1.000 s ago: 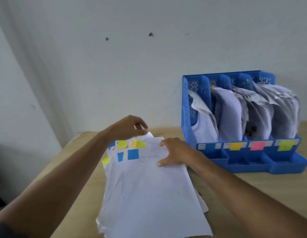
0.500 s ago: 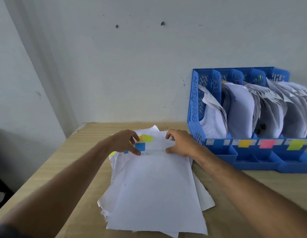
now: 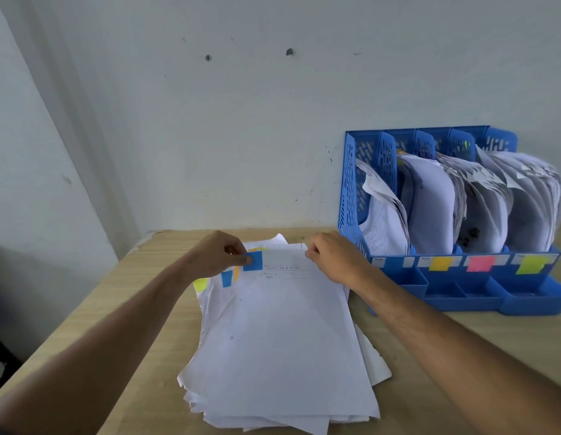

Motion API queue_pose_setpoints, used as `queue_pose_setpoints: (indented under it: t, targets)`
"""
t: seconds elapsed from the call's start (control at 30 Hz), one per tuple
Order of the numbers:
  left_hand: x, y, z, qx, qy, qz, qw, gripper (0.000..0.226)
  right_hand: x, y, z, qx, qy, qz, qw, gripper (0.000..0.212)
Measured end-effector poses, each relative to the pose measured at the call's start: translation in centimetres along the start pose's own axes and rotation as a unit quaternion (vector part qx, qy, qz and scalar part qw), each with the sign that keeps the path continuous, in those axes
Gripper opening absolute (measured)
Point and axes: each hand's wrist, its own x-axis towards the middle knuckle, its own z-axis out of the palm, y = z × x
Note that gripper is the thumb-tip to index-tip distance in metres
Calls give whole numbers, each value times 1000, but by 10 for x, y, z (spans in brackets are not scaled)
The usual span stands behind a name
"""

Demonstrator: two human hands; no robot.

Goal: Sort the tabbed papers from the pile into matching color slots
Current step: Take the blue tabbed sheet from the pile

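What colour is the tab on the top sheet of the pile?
Blue tab, pinched by the left hand; head view.

Paper pile (image 3: 279,340) looking matt white, edges slightly crumpled; top sheet's blue tab (image 3: 253,260) looking matt paper. File rack (image 3: 351,189) showing smooth blue plastic, perforated walls. Table (image 3: 141,293) showing light wood grain, matt. Wall (image 3: 241,136) looking matt painted, scuffed.

Both arms reach fwd, forearms bare. L hand (image 3: 215,254) fingers curled, thumb & forefinger pinching. R hand (image 3: 334,257) knuckles up, fingertips curled under, gripping.
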Motion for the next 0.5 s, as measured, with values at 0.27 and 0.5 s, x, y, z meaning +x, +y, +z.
queue_pose_setpoints:
  t: [0.27, 0.5]
  targets:
    - [-7, 38, -21, -278, -13, -7, 960, 12, -6, 3, -45, 189, 89, 44, 977, 32]
    - [19, 88, -25, -434, 50, 42, 899, 39, -44, 26, -99, 536, 22, 136, 833, 30]
